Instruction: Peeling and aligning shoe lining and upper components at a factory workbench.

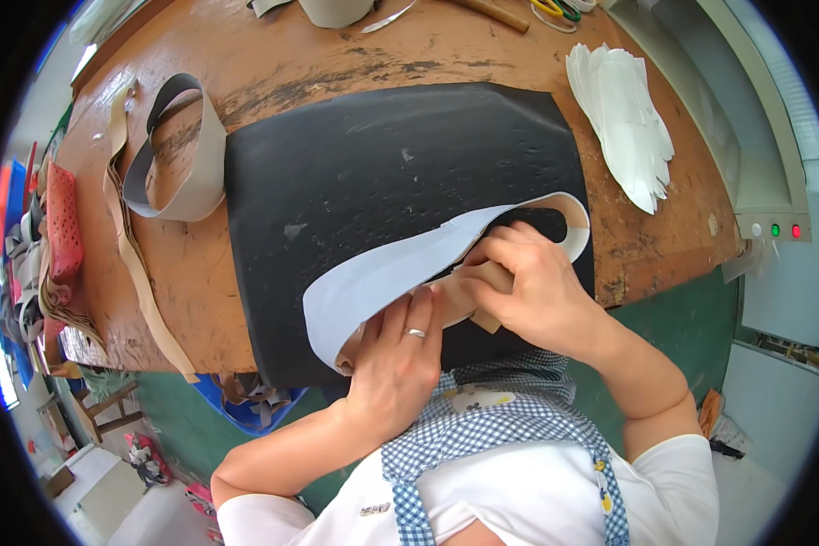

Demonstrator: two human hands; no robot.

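A looped band (pixel 378 273), pale blue-grey outside and beige inside, lies on its edge on a black mat (pixel 337 173). My left hand (pixel 396 359), with a ring on one finger, holds the near side of the loop, fingers close together against the beige material; its thumb is hidden. On the right part of the loop, my right hand (pixel 541 282) is closed, thumb and fingers pinching a small tan block-like piece (pixel 491 276) against the band's near side. Whether that piece is separate from the band I cannot tell.
Left of the mat stand another looped grey band (pixel 205 168) and a long tan strip (pixel 141 273). A stack of white pieces (pixel 619 123) lies at the right. Scissors (pixel 555 11) and a wooden handle (pixel 491 13) are at the back. A blue bin (pixel 246 409) sits below the table.
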